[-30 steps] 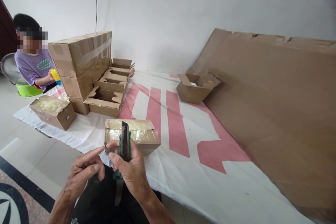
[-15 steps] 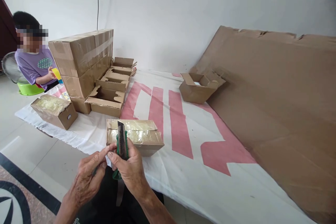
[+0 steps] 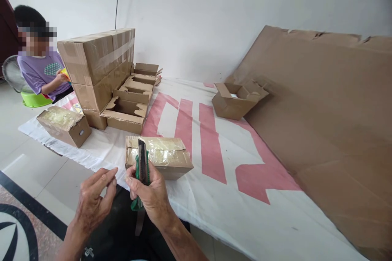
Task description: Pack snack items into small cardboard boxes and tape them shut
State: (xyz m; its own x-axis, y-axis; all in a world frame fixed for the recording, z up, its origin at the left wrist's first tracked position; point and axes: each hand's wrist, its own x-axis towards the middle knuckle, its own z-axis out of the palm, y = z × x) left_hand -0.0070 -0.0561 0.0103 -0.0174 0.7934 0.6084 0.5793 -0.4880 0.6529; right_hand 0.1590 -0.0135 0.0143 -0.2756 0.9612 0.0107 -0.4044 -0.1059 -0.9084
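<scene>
My right hand (image 3: 150,195) is closed round a green utility knife (image 3: 142,167) held upright, its dark blade pointing up. Just behind the blade lies a taped cardboard box (image 3: 162,157) wrapped in clear tape, on the white-and-red sheet (image 3: 214,159). My left hand (image 3: 93,202) hovers a little to the left of the knife, fingers loosely stretched, holding nothing.
A stack of sealed cartons (image 3: 98,65) stands at the back left with several open flat boxes (image 3: 128,106) beside it. Another taped box (image 3: 64,125) lies at the left. An open box (image 3: 235,100) sits near a large cardboard sheet (image 3: 330,122). A person in purple (image 3: 39,69) sits far left.
My left hand has drawn back from the knife, its fingers no longer touching my right hand. The knife stays upright in my right hand. The view has tilted slightly.
</scene>
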